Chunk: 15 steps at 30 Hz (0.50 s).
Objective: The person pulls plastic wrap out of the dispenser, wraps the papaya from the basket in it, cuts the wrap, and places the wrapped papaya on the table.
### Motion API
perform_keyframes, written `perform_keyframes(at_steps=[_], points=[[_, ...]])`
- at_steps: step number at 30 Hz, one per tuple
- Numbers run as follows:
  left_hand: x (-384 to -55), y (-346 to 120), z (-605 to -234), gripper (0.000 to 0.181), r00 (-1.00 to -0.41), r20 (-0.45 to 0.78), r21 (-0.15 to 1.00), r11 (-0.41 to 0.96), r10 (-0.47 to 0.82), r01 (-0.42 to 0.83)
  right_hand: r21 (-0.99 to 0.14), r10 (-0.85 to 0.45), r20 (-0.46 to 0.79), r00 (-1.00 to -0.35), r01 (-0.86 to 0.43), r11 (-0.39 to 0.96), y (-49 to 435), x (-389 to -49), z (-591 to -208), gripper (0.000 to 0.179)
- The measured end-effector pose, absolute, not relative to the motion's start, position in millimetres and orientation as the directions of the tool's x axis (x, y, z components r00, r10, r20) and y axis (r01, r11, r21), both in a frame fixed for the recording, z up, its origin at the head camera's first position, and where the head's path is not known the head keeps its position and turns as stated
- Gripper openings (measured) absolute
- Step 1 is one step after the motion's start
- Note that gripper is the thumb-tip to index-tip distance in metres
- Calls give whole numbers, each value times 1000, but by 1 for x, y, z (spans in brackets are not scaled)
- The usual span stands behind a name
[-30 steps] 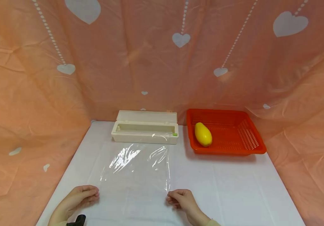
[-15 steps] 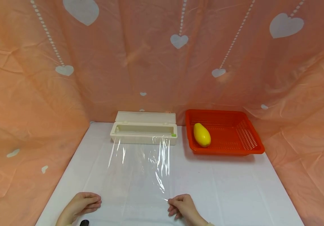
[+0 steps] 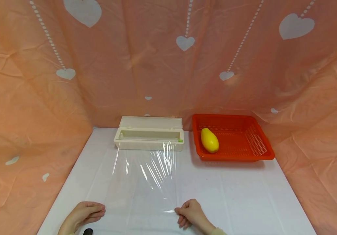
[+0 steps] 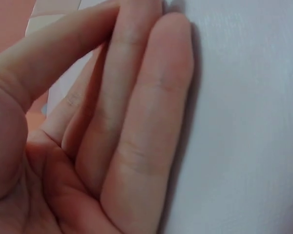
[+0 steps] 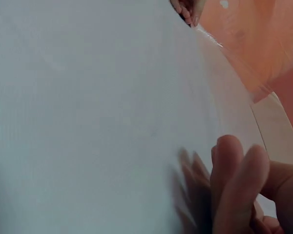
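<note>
A sheet of clear plastic wrap (image 3: 144,182) stretches over the table from a cream dispenser box (image 3: 149,145) toward me. My left hand (image 3: 86,213) pinches its near left corner between thumb and fingers, low over the white surface. At the near right corner my right hand (image 3: 192,213) pinches the film, and creases fan out from that side. In the left wrist view the left hand's fingers (image 4: 141,107) lie close to the table, with the pinched tip out of sight. The right wrist view has the right hand (image 5: 244,190) close up and the left hand (image 5: 189,9) far off.
The box's lid (image 3: 150,122) stands raised at the back, and a green slider (image 3: 180,140) sits at the right of its front edge. A red basket (image 3: 236,156) to the right holds a yellow papaya-like fruit (image 3: 210,140). Pink curtain (image 3: 156,65) surrounds the white table (image 3: 244,195).
Both hands have come nearer to me with the film, mostly in the first half second. The wrap now looks more taut, with sharper creases on its right side.
</note>
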<state>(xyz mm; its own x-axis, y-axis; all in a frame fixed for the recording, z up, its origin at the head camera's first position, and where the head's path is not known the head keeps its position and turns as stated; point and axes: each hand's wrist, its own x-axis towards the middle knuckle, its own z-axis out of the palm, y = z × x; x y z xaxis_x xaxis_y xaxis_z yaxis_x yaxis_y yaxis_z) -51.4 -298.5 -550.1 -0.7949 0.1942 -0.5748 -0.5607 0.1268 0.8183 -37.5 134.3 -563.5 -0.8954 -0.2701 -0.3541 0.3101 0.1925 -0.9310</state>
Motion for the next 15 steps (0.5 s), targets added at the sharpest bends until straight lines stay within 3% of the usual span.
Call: perform_keyframes(at_steps=[8, 15], points=[[-52, -303, -554, 26, -794, -551, 832, 91, 256, -548, -918, -243, -358, -901, 293, 266, 139, -40, -564, 27], [-52, -302, -553, 27, -785, -578, 815, 117, 223, -567, -909, -326, -402, -856, 329, 257, 155, -43, -559, 24]])
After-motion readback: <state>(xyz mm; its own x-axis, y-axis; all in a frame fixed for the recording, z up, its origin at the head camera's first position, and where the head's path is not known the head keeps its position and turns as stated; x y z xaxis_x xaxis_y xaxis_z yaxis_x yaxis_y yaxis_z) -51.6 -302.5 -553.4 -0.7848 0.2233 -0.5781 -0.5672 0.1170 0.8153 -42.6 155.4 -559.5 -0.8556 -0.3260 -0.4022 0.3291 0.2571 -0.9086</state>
